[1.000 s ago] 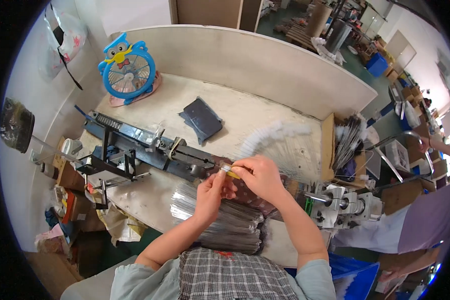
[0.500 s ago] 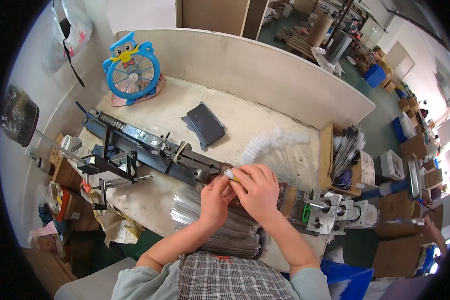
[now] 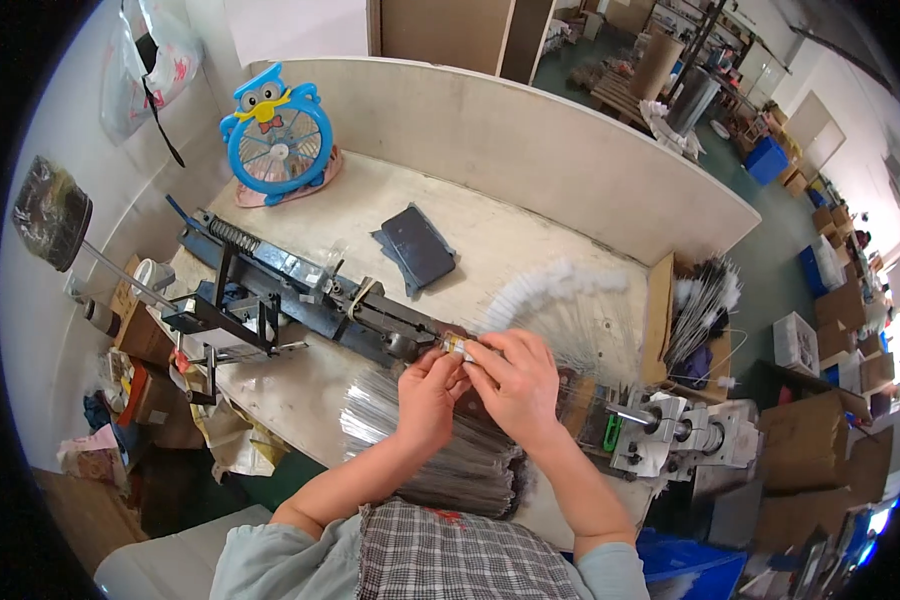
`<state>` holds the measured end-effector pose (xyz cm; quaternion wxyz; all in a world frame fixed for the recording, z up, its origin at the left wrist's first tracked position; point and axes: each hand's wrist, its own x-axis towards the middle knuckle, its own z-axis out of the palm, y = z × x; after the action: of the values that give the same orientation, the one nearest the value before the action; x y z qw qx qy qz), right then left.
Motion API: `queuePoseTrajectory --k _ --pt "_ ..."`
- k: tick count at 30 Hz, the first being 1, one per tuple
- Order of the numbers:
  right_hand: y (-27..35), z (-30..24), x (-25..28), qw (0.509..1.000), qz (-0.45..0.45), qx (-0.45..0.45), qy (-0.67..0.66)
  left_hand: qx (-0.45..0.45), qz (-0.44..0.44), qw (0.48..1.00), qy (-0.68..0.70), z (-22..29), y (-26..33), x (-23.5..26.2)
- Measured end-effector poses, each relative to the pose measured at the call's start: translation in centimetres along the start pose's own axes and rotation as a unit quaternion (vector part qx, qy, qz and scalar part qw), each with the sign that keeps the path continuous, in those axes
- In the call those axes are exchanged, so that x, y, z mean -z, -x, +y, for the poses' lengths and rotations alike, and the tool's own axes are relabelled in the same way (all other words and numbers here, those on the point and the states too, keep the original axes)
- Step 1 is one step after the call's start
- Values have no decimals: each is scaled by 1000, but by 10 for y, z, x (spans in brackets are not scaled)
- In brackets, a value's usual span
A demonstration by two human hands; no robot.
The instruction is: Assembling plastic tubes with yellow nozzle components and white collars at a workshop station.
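Brass-coloured small piece (image 3: pixel 457 346), pinched between fingers of the left hand (image 3: pixel 427 392) and right hand (image 3: pixel 515 385), both clenched on it, held just above the near end of the dark metal machine (image 3: pixel 310 300). Progress, judged: stack of clear-sleeved items (image 3: pixel 450 450) lies under the wrists; fan of white-tipped wires (image 3: pixel 560 300) just beyond, seemingly unprocessed. Bench (image 3: pixel 490 235): bare room far and left of a dark pouch (image 3: pixel 418 245); blue owl fan (image 3: pixel 275 140) far left; raised wall behind; cardboard box (image 3: pixel 670 310) bounds the right edge
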<state>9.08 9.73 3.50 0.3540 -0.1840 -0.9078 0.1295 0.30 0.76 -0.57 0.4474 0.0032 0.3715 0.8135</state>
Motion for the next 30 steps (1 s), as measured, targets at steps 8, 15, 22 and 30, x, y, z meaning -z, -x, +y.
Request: queuePoseTrajectory --k 8,15,22,30 --pt "1 -7 -5 999 18 -35 21 29 3 998 56 4 3 -4" --pt "6 -6 -3 998 16 -9 63 19 -17 999 33 0 1 0" --pt "7 -9 6 997 20 -24 68 14 -23 1000 11 2 2 -2" --pt "22 7 8 996 -28 -52 71 24 3 1000 17 10 -7 4"
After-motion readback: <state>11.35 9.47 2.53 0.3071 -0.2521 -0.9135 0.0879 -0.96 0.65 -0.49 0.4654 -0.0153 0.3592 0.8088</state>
